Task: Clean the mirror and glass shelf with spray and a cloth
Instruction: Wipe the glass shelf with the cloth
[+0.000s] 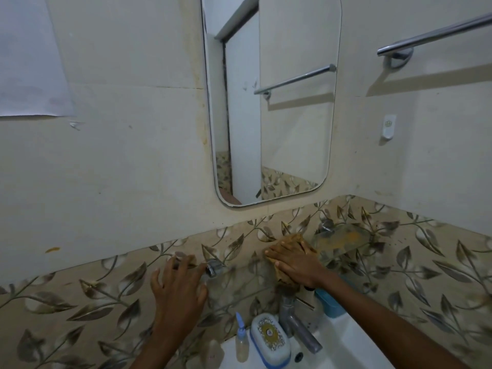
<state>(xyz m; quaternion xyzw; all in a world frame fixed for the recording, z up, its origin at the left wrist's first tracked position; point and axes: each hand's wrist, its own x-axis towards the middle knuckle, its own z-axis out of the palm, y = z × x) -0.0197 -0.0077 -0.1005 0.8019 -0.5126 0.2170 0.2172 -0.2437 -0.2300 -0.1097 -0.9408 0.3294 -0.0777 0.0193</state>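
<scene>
Below the mirror (271,102), the flat right hand (295,261) presses a brown cloth (294,239) on the glass shelf (343,243), the open left hand (178,286) bracing it; the shelf's yellow-stained right end likely needs wiping next.

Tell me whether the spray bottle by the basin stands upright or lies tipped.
Upright. The spray bottle stands on the rim of the washbasin, blue nozzle on top, beside the soap box.

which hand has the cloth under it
The right hand, pressed flat on the brown cloth on the glass shelf. The left hand holds nothing, fingers spread, beside the shelf's metal bracket.
</scene>
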